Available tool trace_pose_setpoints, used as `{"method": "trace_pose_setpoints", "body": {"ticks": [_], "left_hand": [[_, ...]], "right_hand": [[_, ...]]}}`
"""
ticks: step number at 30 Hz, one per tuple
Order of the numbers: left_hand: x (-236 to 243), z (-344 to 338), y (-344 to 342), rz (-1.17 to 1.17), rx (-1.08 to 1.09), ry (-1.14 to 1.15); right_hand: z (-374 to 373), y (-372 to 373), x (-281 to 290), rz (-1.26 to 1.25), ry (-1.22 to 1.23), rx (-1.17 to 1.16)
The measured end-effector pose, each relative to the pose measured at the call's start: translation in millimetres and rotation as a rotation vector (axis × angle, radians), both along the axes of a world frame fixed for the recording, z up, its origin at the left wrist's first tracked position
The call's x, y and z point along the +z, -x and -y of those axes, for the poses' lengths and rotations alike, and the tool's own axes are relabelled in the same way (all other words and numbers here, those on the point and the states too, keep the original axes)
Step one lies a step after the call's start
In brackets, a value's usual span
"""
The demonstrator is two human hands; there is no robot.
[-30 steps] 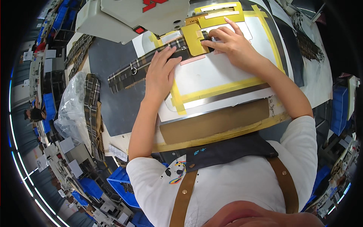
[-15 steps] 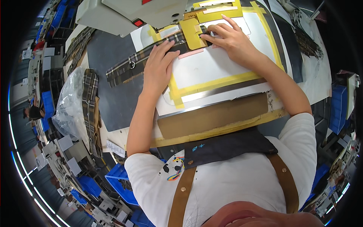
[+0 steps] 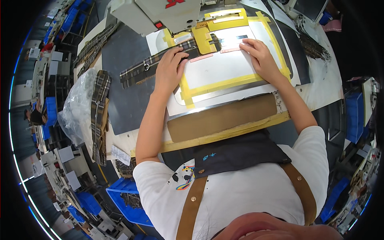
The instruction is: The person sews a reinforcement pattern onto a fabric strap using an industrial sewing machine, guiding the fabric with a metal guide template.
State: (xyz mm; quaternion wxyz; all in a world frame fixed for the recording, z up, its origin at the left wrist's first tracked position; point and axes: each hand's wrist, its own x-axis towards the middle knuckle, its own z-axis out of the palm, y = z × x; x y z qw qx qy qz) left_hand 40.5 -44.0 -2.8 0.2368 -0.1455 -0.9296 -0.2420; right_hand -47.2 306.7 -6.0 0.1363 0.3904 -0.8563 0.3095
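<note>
A dark plaid strap (image 3: 138,69) with a metal ring lies slantwise on the work surface, its far end under a yellow template plate (image 3: 206,42). My left hand (image 3: 170,71) rests on the strap just left of this plate, fingers stretched out flat. My right hand (image 3: 262,60) is on the right part of the white board (image 3: 220,72), fingers extended, their tips by a pink strip (image 3: 231,50). A small dark piece (image 3: 241,37) lies just beyond those fingertips. The strap's end shows to the right of the yellow plate, apart from my right hand.
The pale sewing machine head (image 3: 160,15) overhangs the board's far left. More plaid straps (image 3: 99,116) lie at the left beside a clear plastic bag (image 3: 76,112). Dark cords (image 3: 314,48) lie at the far right. A blue bin (image 3: 128,202) stands low left.
My right hand has left the strap's end by the yellow plate and moved right and nearer to me. The left hand stays on the strap. The whole view has shifted slightly.
</note>
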Motion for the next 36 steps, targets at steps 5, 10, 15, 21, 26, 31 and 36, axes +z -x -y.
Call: {"method": "trace_pose_setpoints", "body": {"ticks": [5, 10, 15, 21, 26, 31, 36], "left_hand": [[22.3, 16.6, -7.6, 0.109, 0.052, -0.079], [56.5, 64.0, -10.7, 0.228, 0.237, -0.189], [68.3, 131.5, 33.4, 0.151, 0.272, -0.302], [27.7, 99.0, 45.7, 0.166, 0.284, -0.430], [8.1, 65.7, 26.3, 0.092, 0.279, -0.192], [-10.3, 46.7, -4.4, -0.008, 0.186, 0.074], [-27.0, 57.5, -14.5, 0.079, 0.217, 0.142]], "right_hand": [[-7.5, -6.0, -1.4, -0.039, -0.009, -0.053], [-7.1, -8.7, -1.2, -0.075, -0.013, -0.041], [-2.8, -7.2, -0.5, -0.039, 0.005, -0.030], [-5.6, -4.0, -3.5, -0.012, 0.067, -0.030], [-9.2, -4.6, -4.2, 0.014, 0.091, -0.041], [-12.2, -4.4, -4.2, 0.008, 0.050, -0.039], [-9.5, -4.8, -3.9, 0.010, 0.039, -0.026]]}}
